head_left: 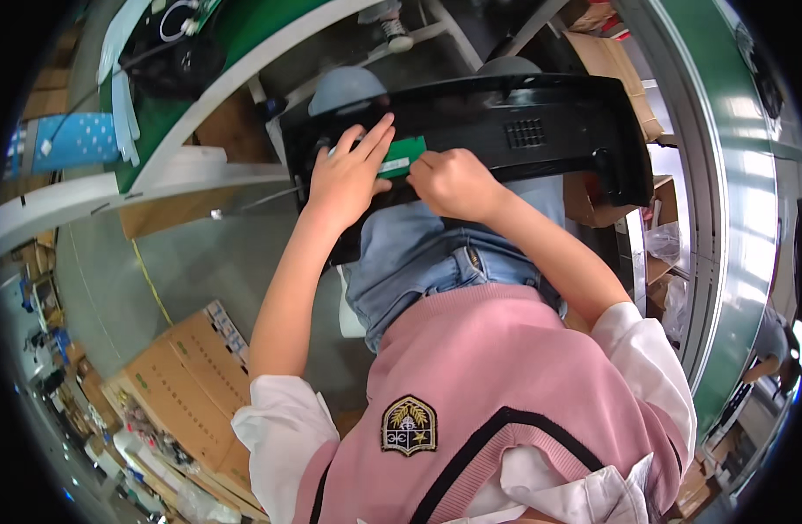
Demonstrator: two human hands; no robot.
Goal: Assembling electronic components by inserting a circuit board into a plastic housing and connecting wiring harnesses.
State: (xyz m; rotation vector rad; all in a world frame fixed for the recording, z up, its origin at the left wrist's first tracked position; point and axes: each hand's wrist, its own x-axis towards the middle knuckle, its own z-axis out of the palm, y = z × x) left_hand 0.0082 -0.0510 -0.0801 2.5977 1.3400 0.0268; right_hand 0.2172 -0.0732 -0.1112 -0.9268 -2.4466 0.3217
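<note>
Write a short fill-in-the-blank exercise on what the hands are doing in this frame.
1. Both hands rest on a small board whose colour is ____.
2. The board lies on a large plastic panel whose colour is ____.
3. The left hand lies flat with its fingers ____.
4. The right hand touches the board's ____ end.

Missing words: green; black; extended; right

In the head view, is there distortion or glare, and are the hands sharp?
In the head view, fisheye distortion bends the green conveyor edges near the rim; glare whitens its right side; the left hand and right hand on the green circuit board look fairly sharp.
</note>
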